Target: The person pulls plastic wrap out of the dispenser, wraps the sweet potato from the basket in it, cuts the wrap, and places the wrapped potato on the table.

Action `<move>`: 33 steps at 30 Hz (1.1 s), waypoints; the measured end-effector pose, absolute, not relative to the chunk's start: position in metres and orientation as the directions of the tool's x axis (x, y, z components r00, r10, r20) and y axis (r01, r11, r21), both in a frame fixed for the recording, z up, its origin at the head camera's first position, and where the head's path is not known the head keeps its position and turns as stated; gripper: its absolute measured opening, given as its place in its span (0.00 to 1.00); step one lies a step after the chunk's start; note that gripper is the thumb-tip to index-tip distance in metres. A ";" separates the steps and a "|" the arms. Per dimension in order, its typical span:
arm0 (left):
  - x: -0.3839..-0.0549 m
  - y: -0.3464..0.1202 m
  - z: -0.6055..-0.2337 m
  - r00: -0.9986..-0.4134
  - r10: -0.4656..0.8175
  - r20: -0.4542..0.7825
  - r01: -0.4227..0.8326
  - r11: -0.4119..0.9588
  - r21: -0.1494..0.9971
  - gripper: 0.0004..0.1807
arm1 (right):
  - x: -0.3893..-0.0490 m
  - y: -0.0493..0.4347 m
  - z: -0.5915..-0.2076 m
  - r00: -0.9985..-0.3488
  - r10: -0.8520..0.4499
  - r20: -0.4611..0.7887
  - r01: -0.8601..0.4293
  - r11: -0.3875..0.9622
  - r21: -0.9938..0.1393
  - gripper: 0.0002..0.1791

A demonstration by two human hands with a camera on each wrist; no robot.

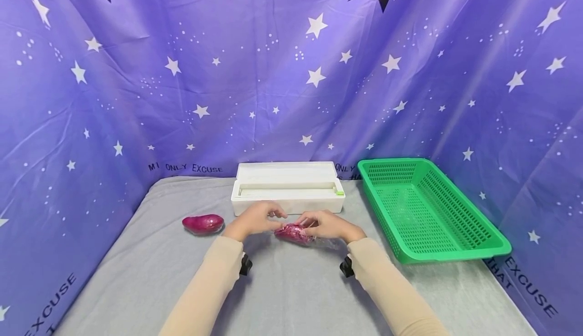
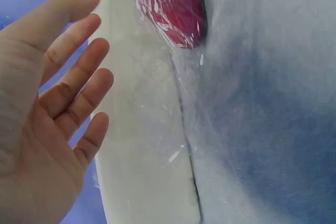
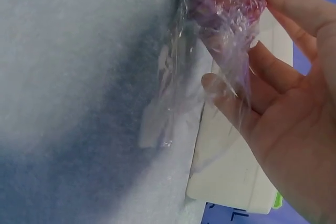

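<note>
A purple-red sweet potato point(image 1: 291, 233) in clear cling film point(image 3: 178, 77) is in front of the white box. My right hand point(image 1: 325, 224) pinches it between thumb and fingers, as the right wrist view shows. Loose film trails from both its ends, some of it across the right fingers. Beside its left end is my left hand point(image 1: 258, 218), fingers apart and slightly bent, with nothing gripped in the left wrist view point(image 2: 58, 87). A second sweet potato point(image 1: 203, 224), glossy as if wrapped, lies on the cloth further left.
Behind the hands stands a long white cling film dispenser box point(image 1: 288, 205), lid raised, with a green piece point(image 1: 339, 193) at its right end. A green slotted basket point(image 1: 387, 232) is at the right. Grey cloth point(image 1: 291, 295) covers the table; a purple star-patterned curtain point(image 1: 255, 73) surrounds it.
</note>
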State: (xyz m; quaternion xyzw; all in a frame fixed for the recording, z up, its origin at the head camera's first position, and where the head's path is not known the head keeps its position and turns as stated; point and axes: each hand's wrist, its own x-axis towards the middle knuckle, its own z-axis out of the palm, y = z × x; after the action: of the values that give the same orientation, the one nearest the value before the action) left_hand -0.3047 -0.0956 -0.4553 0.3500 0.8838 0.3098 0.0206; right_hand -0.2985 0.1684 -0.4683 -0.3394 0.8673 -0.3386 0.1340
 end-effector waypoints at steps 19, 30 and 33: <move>-0.281 -0.087 -0.481 -0.667 0.734 0.125 0.596 0.426 0.681 0.06 | -0.287 0.176 -0.479 -0.686 -0.727 -0.040 -0.468 0.482 -0.741 0.14; -0.280 -0.084 -0.489 -0.679 0.718 0.154 0.620 0.449 0.643 0.07 | -0.276 0.181 -0.480 -0.702 -0.711 -0.033 -0.486 0.512 -0.708 0.17; -0.280 -0.083 -0.491 -0.683 0.714 0.155 0.625 0.461 0.630 0.09 | -0.273 0.182 -0.480 -0.710 -0.704 -0.032 -0.476 0.513 -0.714 0.18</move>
State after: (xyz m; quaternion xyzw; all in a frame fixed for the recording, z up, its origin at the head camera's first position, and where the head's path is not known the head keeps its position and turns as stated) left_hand -0.2801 -0.0834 -0.4909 0.3927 0.8522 0.3395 0.0656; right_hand -0.2735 0.1816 -0.4802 -0.3452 0.8548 -0.3525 0.1613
